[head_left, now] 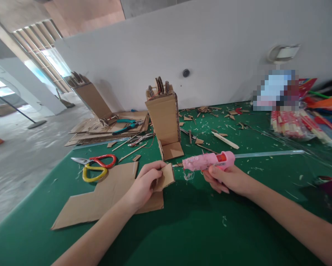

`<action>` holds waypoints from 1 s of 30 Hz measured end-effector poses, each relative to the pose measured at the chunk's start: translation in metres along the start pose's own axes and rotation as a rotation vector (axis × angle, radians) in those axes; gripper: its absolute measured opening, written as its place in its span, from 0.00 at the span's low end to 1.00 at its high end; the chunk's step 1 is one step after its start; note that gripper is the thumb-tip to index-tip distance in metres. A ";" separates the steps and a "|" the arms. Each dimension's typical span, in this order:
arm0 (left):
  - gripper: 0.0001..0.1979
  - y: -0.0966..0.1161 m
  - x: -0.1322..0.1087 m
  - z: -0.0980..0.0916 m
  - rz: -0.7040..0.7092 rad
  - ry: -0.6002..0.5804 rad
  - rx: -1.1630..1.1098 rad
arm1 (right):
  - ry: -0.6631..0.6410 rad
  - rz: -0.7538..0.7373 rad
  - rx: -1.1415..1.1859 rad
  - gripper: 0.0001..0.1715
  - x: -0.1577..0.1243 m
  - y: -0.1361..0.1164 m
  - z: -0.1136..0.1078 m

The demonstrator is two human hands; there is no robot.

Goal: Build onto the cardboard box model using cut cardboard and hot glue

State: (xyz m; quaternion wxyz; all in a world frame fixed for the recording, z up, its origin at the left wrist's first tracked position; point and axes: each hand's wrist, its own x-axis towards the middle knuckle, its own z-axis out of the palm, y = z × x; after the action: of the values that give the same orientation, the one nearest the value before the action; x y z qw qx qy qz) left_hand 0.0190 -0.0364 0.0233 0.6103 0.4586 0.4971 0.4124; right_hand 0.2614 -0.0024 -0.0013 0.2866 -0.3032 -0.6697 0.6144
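My left hand [146, 181] pinches a small square cardboard piece [166, 178] by its left side, above a larger cut cardboard sheet [113, 188]. My right hand [224, 179] is wrapped round the handle of a pink hot glue gun [200, 161]. The gun's nozzle points left and meets or nearly meets the edge of the small piece. A long clear glue stick [268, 153] runs out of the gun's back. Stringy glue hangs below the nozzle. Just beyond stands a folded cardboard construction [164, 118] with rounded cardboard strips at its top.
Scissors [96, 164] with red and yellow handles lie at the left. Behind them, teal-handled pliers [125, 125] rest on stacked cardboard [84, 127], beside a second cardboard construction [92, 99]. A cream-handled cutter [225, 140], scraps and bagged sticks [290, 125] lie farther back.
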 end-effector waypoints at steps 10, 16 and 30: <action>0.06 -0.003 0.001 -0.001 0.034 -0.067 0.018 | -0.003 0.005 -0.014 0.30 0.001 -0.002 0.000; 0.05 -0.004 0.002 -0.001 0.043 -0.035 0.029 | -0.029 0.029 -0.018 0.30 0.000 -0.001 -0.001; 0.05 -0.003 0.002 0.000 0.022 -0.046 0.009 | 0.054 0.032 0.029 0.28 0.000 -0.001 0.001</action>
State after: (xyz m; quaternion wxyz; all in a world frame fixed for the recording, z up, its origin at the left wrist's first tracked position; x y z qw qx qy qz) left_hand 0.0193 -0.0349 0.0200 0.6149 0.4764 0.4797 0.4061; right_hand 0.2605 -0.0026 -0.0007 0.2993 -0.3262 -0.6478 0.6199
